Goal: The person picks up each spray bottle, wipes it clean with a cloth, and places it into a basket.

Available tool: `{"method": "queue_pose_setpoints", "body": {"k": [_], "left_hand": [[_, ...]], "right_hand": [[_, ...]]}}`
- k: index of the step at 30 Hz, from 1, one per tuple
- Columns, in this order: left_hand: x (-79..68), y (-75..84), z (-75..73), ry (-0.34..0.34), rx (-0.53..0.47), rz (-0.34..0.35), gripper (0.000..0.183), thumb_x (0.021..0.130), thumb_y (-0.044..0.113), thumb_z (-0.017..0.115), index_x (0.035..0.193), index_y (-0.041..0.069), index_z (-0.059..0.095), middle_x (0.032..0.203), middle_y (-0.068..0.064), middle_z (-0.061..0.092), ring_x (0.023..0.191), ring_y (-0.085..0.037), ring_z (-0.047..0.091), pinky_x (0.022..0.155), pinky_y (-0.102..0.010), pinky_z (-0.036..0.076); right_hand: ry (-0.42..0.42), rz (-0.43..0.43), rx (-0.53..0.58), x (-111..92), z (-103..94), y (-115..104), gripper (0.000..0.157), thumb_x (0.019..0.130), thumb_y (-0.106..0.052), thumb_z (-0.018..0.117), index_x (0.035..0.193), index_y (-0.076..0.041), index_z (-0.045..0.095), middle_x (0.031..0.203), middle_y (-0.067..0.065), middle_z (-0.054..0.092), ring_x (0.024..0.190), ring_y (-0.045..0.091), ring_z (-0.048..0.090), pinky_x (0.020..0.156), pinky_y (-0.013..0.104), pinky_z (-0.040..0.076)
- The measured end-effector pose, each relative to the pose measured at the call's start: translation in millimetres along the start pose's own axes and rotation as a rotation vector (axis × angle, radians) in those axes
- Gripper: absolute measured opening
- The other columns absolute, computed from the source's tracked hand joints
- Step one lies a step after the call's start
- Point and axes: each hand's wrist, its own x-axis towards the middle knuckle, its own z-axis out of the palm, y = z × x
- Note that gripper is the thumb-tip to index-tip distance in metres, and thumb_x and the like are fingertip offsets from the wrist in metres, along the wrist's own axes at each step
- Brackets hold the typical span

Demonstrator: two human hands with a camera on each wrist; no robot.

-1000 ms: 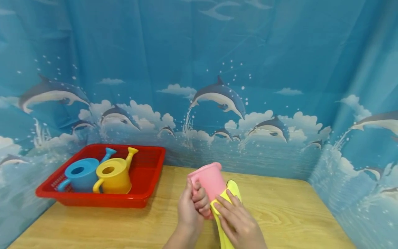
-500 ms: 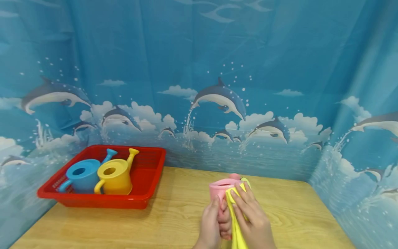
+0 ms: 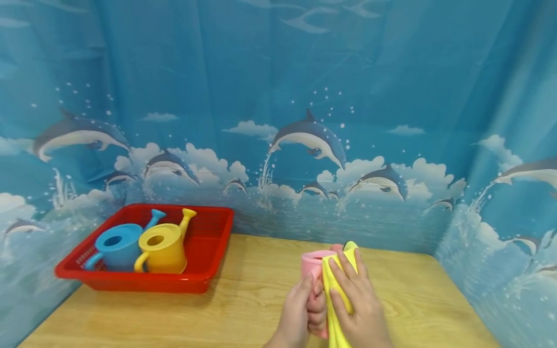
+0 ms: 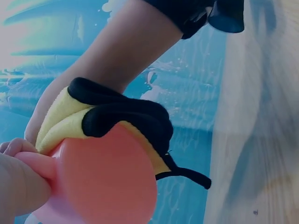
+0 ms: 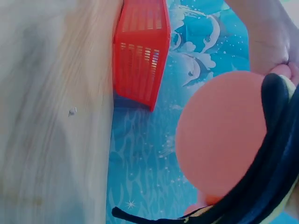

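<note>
A pink watering can [image 3: 311, 263] stands upright over the front right of the table, its handle gripped by my left hand [image 3: 300, 309]. Against the can's right side, my right hand [image 3: 359, 302] presses a yellow cloth [image 3: 329, 278] with its fingers laid long over it. The cloth hides much of the can's body and spout in the head view. Dark edging on the cloth [image 4: 135, 112] shows in the left wrist view, wrapped close along the can's body [image 4: 107, 182]. In the right wrist view the can's round pink base [image 5: 219, 135] faces the camera.
On the left of the wooden table [image 3: 243, 299] sits a red plastic basket [image 3: 139, 284]. A blue watering can [image 3: 117, 249] and a yellow watering can [image 3: 163, 251] stand side by side in it. A blue dolphin-print curtain [image 3: 261, 72] hangs behind and along the sides.
Both hands have moved right with the pink watering can, which has turned from tilted to upright. The cloth and right hand have shifted along to its right side.
</note>
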Motion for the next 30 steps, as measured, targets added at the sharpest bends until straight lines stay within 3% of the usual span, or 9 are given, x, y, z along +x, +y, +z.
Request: {"method": "queue_pose_setpoints", "body": {"k": [6, 14, 20, 30], "left_hand": [[2.0, 6.8, -6.8, 0.063, 0.009, 0.070, 0.036, 0.099, 0.034, 0.011, 0.074, 0.017, 0.032, 0.049, 0.011, 0.020, 0.038, 0.000, 0.017, 0.035, -0.018, 0.011], [4.5, 19.0, -16.5, 0.114, 0.038, 0.200, 0.037, 0.099, 0.031, 0.010, 0.073, 0.018, 0.032, 0.050, 0.009, 0.019, 0.038, -0.003, 0.016, 0.036, -0.023, 0.009], [5.9, 28.3, -23.7, 0.080, -0.039, 0.294, 0.040, 0.099, 0.030, 0.008, 0.074, 0.019, 0.036, 0.052, 0.006, 0.017, 0.039, -0.007, 0.010, 0.037, -0.027, 0.004], [5.1, 25.4, -20.2, 0.008, -0.013, 0.328, 0.042, 0.099, 0.028, 0.003, 0.074, 0.019, 0.036, 0.053, 0.005, 0.017, 0.040, -0.008, 0.012, 0.036, -0.026, 0.006]], "right_hand": [[-0.008, -0.088, 0.045, -6.1, 12.2, -4.3, 0.036, 0.094, -0.024, 0.044, 0.113, 0.004, 0.057, 0.125, 0.018, 0.050, 0.124, 0.038, 0.034, 0.105, 0.037, 0.022], [-0.012, -0.114, 0.024, -15.2, 23.5, -8.9, 0.033, 0.094, -0.022, 0.044, 0.110, 0.003, 0.059, 0.122, 0.017, 0.053, 0.122, 0.037, 0.038, 0.102, 0.028, 0.029], [-0.025, -0.174, -0.043, -13.3, 22.8, -16.8, 0.031, 0.096, -0.018, 0.039, 0.110, 0.002, 0.059, 0.120, 0.017, 0.054, 0.120, 0.034, 0.042, 0.100, 0.024, 0.031], [-0.050, -0.096, -0.078, -13.7, 16.0, -16.6, 0.033, 0.096, -0.022, 0.038, 0.113, -0.001, 0.058, 0.123, 0.013, 0.053, 0.121, 0.029, 0.042, 0.100, 0.017, 0.029]]}}
